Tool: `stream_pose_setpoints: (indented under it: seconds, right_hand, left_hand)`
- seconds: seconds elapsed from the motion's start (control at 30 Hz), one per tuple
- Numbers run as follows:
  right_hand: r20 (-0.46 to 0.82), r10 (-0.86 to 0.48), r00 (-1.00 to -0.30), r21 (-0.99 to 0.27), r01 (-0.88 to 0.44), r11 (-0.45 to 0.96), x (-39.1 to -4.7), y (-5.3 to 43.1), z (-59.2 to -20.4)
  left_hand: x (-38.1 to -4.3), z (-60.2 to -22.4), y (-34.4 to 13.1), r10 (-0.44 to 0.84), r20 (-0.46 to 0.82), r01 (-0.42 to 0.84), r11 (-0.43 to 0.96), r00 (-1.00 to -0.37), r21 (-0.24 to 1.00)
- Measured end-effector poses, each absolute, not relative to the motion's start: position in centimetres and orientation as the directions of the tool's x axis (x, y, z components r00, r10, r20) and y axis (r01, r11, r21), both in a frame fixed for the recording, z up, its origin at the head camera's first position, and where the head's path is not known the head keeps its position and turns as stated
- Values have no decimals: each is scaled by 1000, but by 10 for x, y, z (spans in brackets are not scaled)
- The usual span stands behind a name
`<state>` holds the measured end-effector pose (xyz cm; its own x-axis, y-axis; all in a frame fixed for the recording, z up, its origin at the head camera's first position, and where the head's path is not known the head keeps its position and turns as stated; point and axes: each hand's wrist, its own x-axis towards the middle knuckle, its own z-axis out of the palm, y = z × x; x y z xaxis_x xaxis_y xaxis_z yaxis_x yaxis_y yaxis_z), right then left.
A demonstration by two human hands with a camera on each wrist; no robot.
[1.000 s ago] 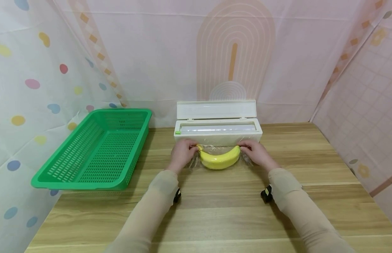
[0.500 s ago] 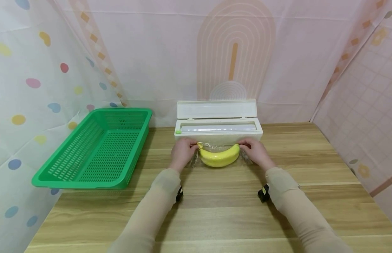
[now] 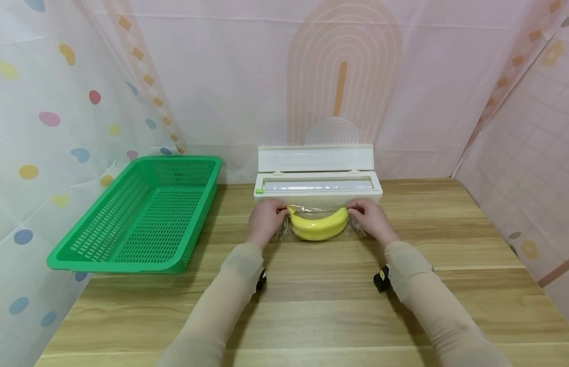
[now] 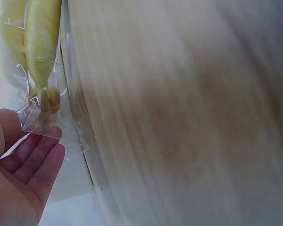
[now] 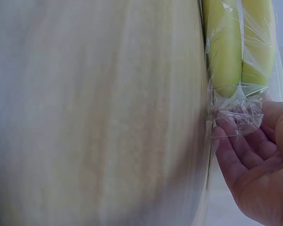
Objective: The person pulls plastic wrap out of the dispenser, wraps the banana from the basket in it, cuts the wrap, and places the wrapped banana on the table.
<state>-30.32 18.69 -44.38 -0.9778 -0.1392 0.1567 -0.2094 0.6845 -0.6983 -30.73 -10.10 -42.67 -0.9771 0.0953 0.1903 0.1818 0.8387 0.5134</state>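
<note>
A yellow banana wrapped in clear plastic film lies curved between the two hands, just in front of a white cling film box. My left hand pinches the film at the stem end; in the left wrist view the thumb and fingertips close on the film beside the brown stem. At the opposite end my right hand pinches the gathered film. Crumpled film sits between the thumb and fingers in the right wrist view. Loose film edges stick out beside both hands.
The box's lid stands raised at the back, showing the film roll and a small green slider. A green perforated basket stands on the left of the wooden table. Patterned cloth hangs behind.
The banana has shifted slightly away from the person, toward the box. Both hands keep their pinch on the film and have barely moved; the forearms have drawn slightly inward.
</note>
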Motion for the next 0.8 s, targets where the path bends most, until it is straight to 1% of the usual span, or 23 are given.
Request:
stream_pose_setpoints:
  seconds: [0.23,0.47,0.67,0.8]
  right_hand:
    - [174,-155,-972,-689,-233,686,-305,184,-443]
    - [188,-161,-969,-684,-247,686,-304,184,-441]
    - [194,-154,-969,-674,-246,697,-299,187,-437]
    - [213,-163,-963,-657,-265,705,-295,192,-435]
  left_hand:
    - [-305,-426,-105,125,195,209,838,-973,504]
    - [-303,-429,-115,200,181,264,831,-963,490]
    - [-298,-426,-123,236,130,269,828,-963,492]
    - [-297,-424,-130,239,114,264,844,-964,467]
